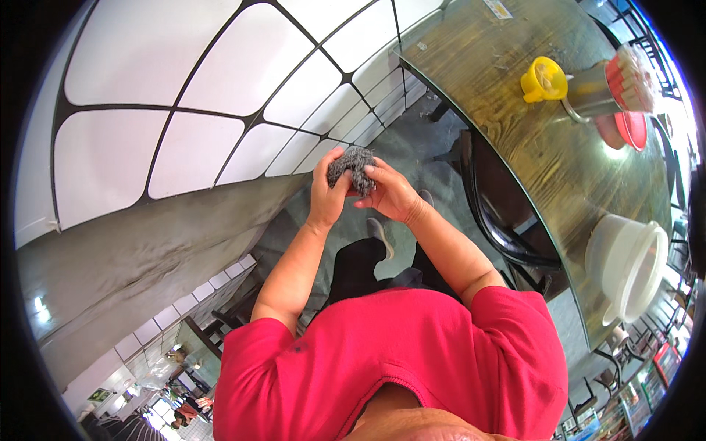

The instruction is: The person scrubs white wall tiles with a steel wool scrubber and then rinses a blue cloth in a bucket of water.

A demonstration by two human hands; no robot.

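A grey steel-wool scouring pad [358, 165] is held up between both my hands, in front of my body. My left hand [331, 190] grips its left side, thumb pressed against the near face. On the other side my right hand [394, 190] has its thumb and fingers on the pad. Part of the pad is hidden behind the fingers. Close beyond it stands a wall of white tiles [207, 66] with dark joints.
To my right is a wooden table [474, 66] with a glass top. On it stand a yellow cup [543, 81], a metal container [593, 91] with red-and-white packets, a red bowl [631, 129] and a translucent plastic tub [612, 264]. A dark chair [496, 237] is tucked at its edge.
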